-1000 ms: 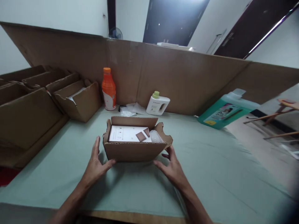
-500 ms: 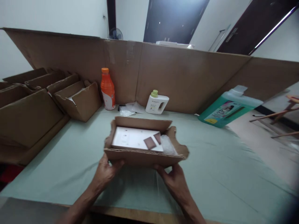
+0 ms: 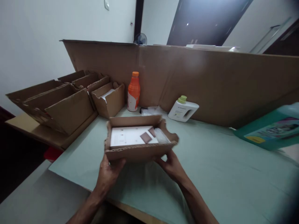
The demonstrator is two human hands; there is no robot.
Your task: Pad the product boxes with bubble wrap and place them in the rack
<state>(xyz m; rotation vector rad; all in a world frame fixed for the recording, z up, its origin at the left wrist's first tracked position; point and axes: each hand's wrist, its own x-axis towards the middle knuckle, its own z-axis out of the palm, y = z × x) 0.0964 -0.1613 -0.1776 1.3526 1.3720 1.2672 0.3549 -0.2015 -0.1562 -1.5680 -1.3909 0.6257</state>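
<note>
Both hands, left [image 3: 107, 174] and right [image 3: 171, 165], clamped under open box [image 3: 137, 151]; held above bench [image 3: 210, 168]; contents loaded, flaps unclosed.

Open cardboard box [image 3: 137, 146] held up over the worktop [image 3: 210, 168]

The box is a shallow brown carton of corrugated card, its top open and its flaps standing up with ragged, torn edges. It sits roughly level, the long front wall facing the camera, raised just above the pale green worktop. Inside lies a flat white card [image 3: 130, 136] covering most of the floor, with two small brown squares [image 3: 146, 137] resting on its right part, and a piece of clear plastic wrap [image 3: 161, 136] tucked against the right end. The left hand [image 3: 107, 174] grips the box's lower left front corner; the right hand [image 3: 171, 165] grips under its lower right front edge.
</note>
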